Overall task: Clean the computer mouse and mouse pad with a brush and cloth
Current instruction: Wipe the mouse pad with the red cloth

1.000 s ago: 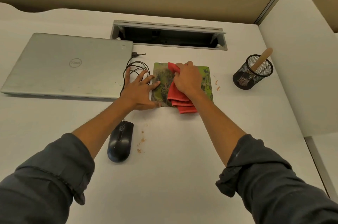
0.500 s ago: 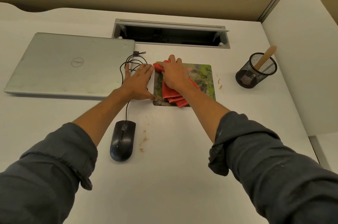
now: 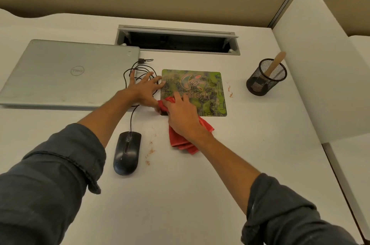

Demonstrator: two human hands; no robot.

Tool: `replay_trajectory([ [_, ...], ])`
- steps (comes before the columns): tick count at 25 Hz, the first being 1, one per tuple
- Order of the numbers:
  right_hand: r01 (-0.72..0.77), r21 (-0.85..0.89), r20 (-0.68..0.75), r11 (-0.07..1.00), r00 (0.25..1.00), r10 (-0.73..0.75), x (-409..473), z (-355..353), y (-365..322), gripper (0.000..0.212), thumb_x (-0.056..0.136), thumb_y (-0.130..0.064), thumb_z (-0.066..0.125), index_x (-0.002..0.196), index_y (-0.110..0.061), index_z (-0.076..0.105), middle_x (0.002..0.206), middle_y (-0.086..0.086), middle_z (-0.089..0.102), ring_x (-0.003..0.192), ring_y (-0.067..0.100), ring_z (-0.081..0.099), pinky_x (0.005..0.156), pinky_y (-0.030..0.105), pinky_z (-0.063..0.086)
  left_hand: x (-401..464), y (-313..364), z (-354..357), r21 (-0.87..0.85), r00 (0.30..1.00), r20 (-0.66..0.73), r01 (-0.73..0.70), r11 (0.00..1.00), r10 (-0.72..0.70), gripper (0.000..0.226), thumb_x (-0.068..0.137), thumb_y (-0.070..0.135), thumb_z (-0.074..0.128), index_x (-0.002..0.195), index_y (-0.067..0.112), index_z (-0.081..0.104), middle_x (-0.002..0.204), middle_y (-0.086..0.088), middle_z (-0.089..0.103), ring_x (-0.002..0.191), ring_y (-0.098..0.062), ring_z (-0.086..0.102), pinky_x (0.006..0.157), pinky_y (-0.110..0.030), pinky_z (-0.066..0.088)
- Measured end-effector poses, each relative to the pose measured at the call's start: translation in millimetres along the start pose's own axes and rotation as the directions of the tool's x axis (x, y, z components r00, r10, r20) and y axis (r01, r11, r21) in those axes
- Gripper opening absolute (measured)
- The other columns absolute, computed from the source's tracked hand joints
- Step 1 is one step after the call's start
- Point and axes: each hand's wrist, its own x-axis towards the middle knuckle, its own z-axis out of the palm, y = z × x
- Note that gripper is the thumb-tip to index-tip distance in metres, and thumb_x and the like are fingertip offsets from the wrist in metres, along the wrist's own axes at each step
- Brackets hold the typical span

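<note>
Head view. Your right hand (image 3: 183,114) lies palm-down on the red cloth (image 3: 185,138), fingers curled over its bunched far end at the near-left corner of the mouse pad (image 3: 208,88). The near part of the cloth trails off the pad onto the white desk (image 3: 200,194), toward you.

Your left hand (image 3: 143,89) is spread wide and flat, empty, just left of the pad; its fingertips (image 3: 160,78) reach the pad's left edge, and the palm rests on the loops of the mouse cable (image 3: 131,113).

The pad, green with printed Logitech lettering, lies flat at mid-desk, most of its face uncovered. The black wired mouse (image 3: 126,152) sits on the desk near and left of the pad, apart from both hands. Orange-brown crumbs (image 3: 151,151) lie scattered just right of the mouse, and a few more just beyond the pad's right edge.

A closed silver Dell laptop (image 3: 66,72) lies at the far left. A black mesh pen cup (image 3: 266,76) stands well right of the pad, with a wooden handle (image 3: 277,62) leaning out of it; whether this is the brush, you cannot tell. An open cable tray (image 3: 178,39) is set in the desk at the far edge.
</note>
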Motion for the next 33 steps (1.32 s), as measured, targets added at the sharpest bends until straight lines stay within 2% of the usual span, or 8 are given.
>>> replay_trajectory([
  [4, -0.033, -0.001, -0.014, 0.999, 0.999, 0.033, -14, 1, 15, 0.042, 0.09, -0.019, 0.059, 0.131, -0.026, 0.054, 0.135, 0.009, 0.043, 0.115, 0.033, 0.045, 0.078, 0.042, 0.051, 0, 0, -2, 0.017, 1.0, 0.014, 0.017, 1.0, -0.017, 0.115, 0.062, 0.075, 0.066, 0.151, 0.036, 0.005, 0.161, 0.007, -0.004, 0.146, -0.02, -0.016, 0.102, -0.064, -0.025],
  [8, -0.252, 0.041, -0.021, 0.967, 0.967, 0.253, -40, -2, 69, 0.047, 0.09, -0.015, 0.053, 0.136, -0.024, 0.05, 0.137, 0.01, 0.042, 0.118, 0.035, 0.044, 0.085, 0.045, 0.05, 0, 0, -3, 0.017, 1.0, 0.017, 0.013, 1.0, -0.014, 0.111, 0.065, 0.076, 0.063, 0.151, 0.036, 0.006, 0.161, 0.007, -0.004, 0.146, -0.02, -0.016, 0.101, -0.063, -0.026],
  [13, -0.442, 0.04, -0.074, 0.896, 0.893, 0.444, -45, -14, 105, 0.034, 0.092, -0.019, 0.052, 0.126, -0.014, 0.056, 0.123, 0.013, 0.05, 0.106, 0.033, 0.051, 0.077, 0.041, 0.047, -3, 5, 1, 0.003, 1.0, -0.001, 0.019, 1.0, -0.019, 0.116, 0.055, 0.089, 0.04, 0.151, 0.035, 0.005, 0.161, 0.007, -0.003, 0.147, -0.019, -0.014, 0.1, -0.062, -0.028],
  [19, -0.062, 0.126, -0.059, 0.99, 0.996, 0.07, -6, -11, 60, 0.031, 0.096, -0.028, 0.05, 0.124, -0.019, 0.061, 0.123, 0.007, 0.057, 0.112, 0.028, 0.052, 0.086, 0.04, 0.047, -4, 6, 2, 0.01, 1.0, -0.013, 0.021, 1.0, -0.021, 0.121, 0.05, 0.089, 0.039, 0.151, 0.033, 0.003, 0.161, 0.006, -0.004, 0.146, -0.019, -0.016, 0.102, -0.063, -0.026],
  [25, -0.471, 0.092, -0.149, 0.877, 0.864, 0.48, 14, -17, 105, 0.021, 0.092, -0.017, 0.053, 0.107, -0.006, 0.063, 0.114, 0.015, 0.056, 0.103, 0.034, 0.054, 0.077, 0.041, 0.044, -1, 4, 8, 0.005, 0.999, -0.038, 0.012, 1.0, -0.012, 0.116, 0.058, 0.087, 0.048, 0.151, 0.033, 0.004, 0.161, 0.007, -0.004, 0.146, -0.018, -0.017, 0.099, -0.06, -0.029],
  [28, -0.262, 0.148, -0.175, 0.954, 0.942, 0.286, 51, -23, 89, 0.032, 0.098, -0.026, 0.049, 0.124, -0.011, 0.058, 0.127, 0.012, 0.053, 0.11, 0.031, 0.053, 0.086, 0.04, 0.046, 1, 4, 8, 0.006, 0.999, -0.052, 0.011, 1.0, -0.011, 0.114, 0.061, 0.085, 0.051, 0.151, 0.033, 0.004, 0.161, 0.007, -0.004, 0.146, -0.018, -0.017, 0.099, -0.061, -0.03],
  [31, -0.003, 0.092, -0.056, 0.996, 0.998, 0.008, 76, -14, 64, 0.041, 0.101, -0.033, 0.044, 0.138, -0.018, 0.047, 0.144, 0.008, 0.044, 0.123, 0.03, 0.045, 0.098, 0.042, 0.043, 0, 3, 9, 0.016, 0.998, -0.057, 0.017, 1.0, -0.016, 0.113, 0.063, 0.085, 0.051, 0.151, 0.034, 0.004, 0.161, 0.008, -0.004, 0.146, -0.017, -0.016, 0.099, -0.06, -0.03],
  [33, 0.037, 0.07, -0.027, 0.997, 0.999, -0.035, 81, -8, 66, 0.04, 0.101, -0.032, 0.041, 0.139, -0.022, 0.047, 0.146, 0.006, 0.043, 0.125, 0.031, 0.042, 0.098, 0.043, 0.043, 0, 2, 10, 0.025, 0.998, -0.062, 0.02, 0.999, -0.018, 0.113, 0.062, 0.085, 0.05, 0.151, 0.034, 0.003, 0.161, 0.009, -0.005, 0.146, -0.017, -0.017, 0.098, -0.059, -0.03],
])
